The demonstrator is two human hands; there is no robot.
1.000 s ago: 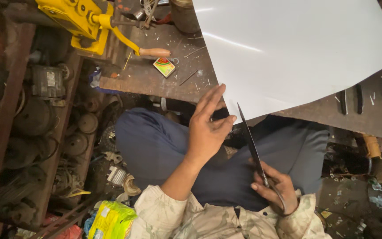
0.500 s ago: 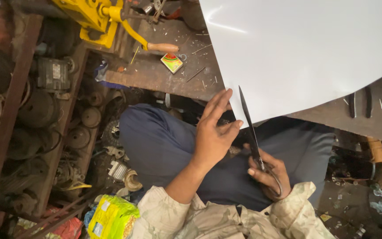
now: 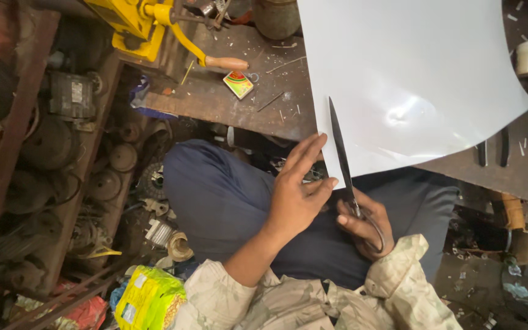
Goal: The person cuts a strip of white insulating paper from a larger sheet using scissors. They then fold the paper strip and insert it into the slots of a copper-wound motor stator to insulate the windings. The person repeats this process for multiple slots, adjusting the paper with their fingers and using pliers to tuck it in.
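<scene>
A large white sheet lies over the workbench and hangs past its near edge above my lap. My left hand holds the sheet's near left corner, fingers spread along its edge. My right hand grips the handles of long dark scissors. Their blades point away from me and lie across the sheet's near edge, just right of my left fingers.
A worn wooden workbench carries a yellow hand tool with a wooden handle, a small colourful box and a dark tin. Old motors and metal parts crowd the left. A yellow-green packet lies by my knee.
The view has shifted, so the sheet sits lower and more central. The scissors have moved forward onto the sheet's edge, and my left hand has closed in on the corner.
</scene>
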